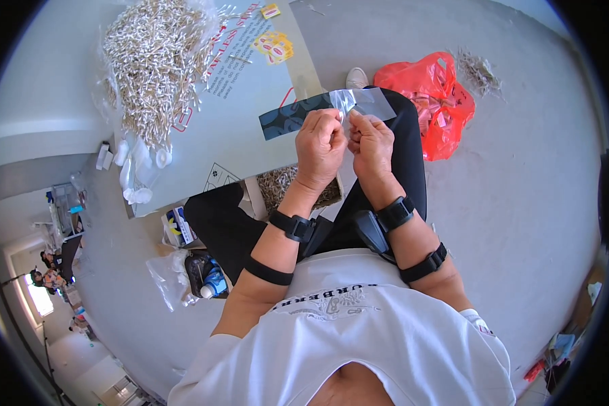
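Grey floor below, both hands' fingers pinch a clear plastic sleeve [358, 105] with dark printed end, left hand [320, 145], right hand [372, 143].

A: Where are the hands?

B: Left hand [320, 145] and right hand [372, 143] sit side by side, touching, above the lap. Both pinch a sleeve [331, 108] that extends left over the board [250, 128].

A: What lies on the board?

B: A heap of swabs [155, 61] occupies its far left part. Caps [137, 169] lie at its near left edge.

A: And below the hands?

B: A box of swabs [281, 186] stands between the knees, against the board's near edge.

A: To the right?

B: A bag [440, 101] lies on the floor [521, 203], right of the right knee. A small pile [479, 71] lies just beyond it.
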The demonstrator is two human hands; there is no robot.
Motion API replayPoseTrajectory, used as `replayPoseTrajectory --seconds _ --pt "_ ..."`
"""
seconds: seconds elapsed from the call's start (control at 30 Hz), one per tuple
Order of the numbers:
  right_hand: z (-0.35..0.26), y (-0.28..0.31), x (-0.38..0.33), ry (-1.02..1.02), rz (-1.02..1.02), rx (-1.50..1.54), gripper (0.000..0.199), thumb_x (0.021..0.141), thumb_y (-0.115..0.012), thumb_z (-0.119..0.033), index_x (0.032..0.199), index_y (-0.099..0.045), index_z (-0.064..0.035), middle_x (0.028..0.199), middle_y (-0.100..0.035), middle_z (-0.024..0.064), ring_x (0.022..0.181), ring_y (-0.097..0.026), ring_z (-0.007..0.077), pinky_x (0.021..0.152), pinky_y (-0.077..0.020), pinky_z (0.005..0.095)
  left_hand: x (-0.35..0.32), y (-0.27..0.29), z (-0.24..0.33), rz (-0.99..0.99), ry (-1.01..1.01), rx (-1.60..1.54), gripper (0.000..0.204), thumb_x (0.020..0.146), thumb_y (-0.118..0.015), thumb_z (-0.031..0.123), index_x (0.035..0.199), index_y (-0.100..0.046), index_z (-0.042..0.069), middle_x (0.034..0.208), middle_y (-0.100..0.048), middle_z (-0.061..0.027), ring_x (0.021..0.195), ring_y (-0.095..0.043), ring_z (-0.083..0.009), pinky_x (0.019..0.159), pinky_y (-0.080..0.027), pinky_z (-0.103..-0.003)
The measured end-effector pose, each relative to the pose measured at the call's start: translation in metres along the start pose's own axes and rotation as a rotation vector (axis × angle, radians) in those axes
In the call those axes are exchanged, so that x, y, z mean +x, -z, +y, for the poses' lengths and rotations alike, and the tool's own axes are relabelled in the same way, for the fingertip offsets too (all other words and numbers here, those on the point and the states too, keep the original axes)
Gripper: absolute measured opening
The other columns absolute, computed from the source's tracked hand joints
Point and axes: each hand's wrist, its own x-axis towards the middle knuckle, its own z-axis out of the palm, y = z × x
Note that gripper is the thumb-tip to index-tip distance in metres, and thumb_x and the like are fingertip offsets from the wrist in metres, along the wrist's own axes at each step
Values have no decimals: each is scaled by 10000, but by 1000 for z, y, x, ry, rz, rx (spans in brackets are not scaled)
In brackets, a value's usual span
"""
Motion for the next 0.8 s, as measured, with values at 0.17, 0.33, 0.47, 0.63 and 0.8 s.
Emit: replayPoseTrajectory --seconds 0.17,0.33,0.47,0.63,0.8 --pt "3 3 4 -18 25 1 185 841 -709 -120 709 -600 -52 633 -527 -20 508 -420 51 448 -315 215 -4 -8 -6 12 167 -54 162 705 -603 -84 766 -498 23 1018 -662 -162 852 -615 -349 695 -515 -385" --pt "7 9 12 92 16 -166 160 863 -706 -143 753 -629 -56 657 -537 -30 538 -432 48 475 -338 195 0 -11 -11 -3 547 -483 108 758 -659 -50 795 -568 -4 965 -690 -118 710 -615 -125 656 -493 -246" --pt "15 23 30 277 12 -261 153 864 -709 -142 766 -644 -44 667 -552 -23 553 -438 40 478 -337 200 24 -25 -18 -24 908 -695 87 788 -679 -18 819 -616 34 793 -672 -55 613 -538 -43 506 -393 -186" --pt "13 28 53 536 122 -577 159 845 -690 -106 767 -630 19 631 -581 32 598 -487 88 552 -414 271 44 -57 -43 -28 975 -591 111 742 -710 -19 791 -617 15 714 -643 -36 594 -562 -78 501 -425 -214" --pt "11 28 76 576 222 -643 162 816 -699 -108 759 -625 25 634 -603 81 588 -516 122 570 -438 300 57 -81 -64 -214 565 -38 144 670 -665 -9 798 -612 32 677 -634 -121 652 -643 -265 596 -491 -354"
